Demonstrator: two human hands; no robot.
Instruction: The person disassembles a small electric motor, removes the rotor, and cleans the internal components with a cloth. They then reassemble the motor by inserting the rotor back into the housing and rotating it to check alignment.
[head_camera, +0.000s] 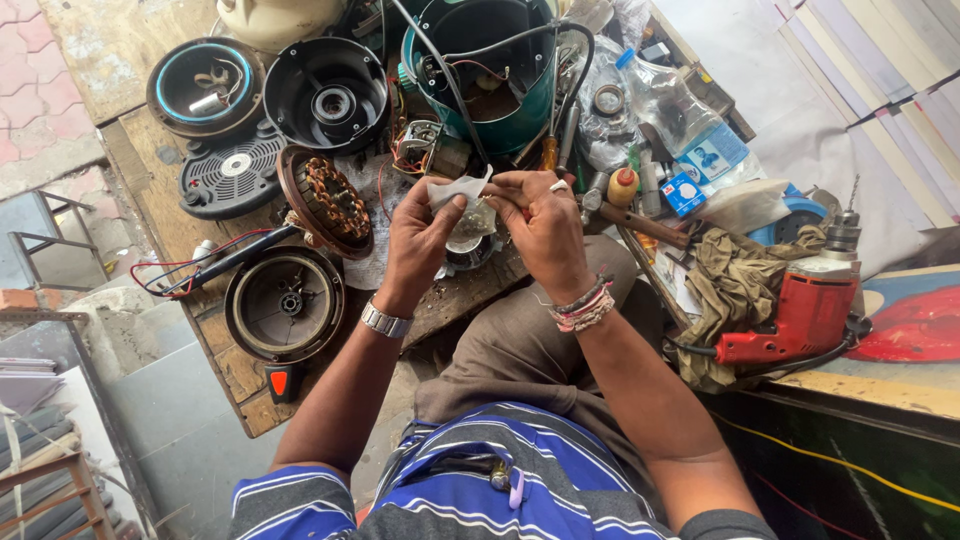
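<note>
Both hands meet above a cluttered tabletop (150, 215): the left hand (420, 235) pinches a white scrap of paper (455, 190), while the right hand (545, 225) curls its fingers around something small, hidden from view, beside a copper-wound motor stator (328, 200).

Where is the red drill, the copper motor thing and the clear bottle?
red drill (805, 318), head view, on its red body.
copper motor winding (330, 200), head view, on the copper coils.
clear plastic bottle (672, 105), head view, on its middle.

motor winding (327, 203) left of both hands, drill (805, 315) on bench at right, cylindrical housing (487, 70) behind them
</note>
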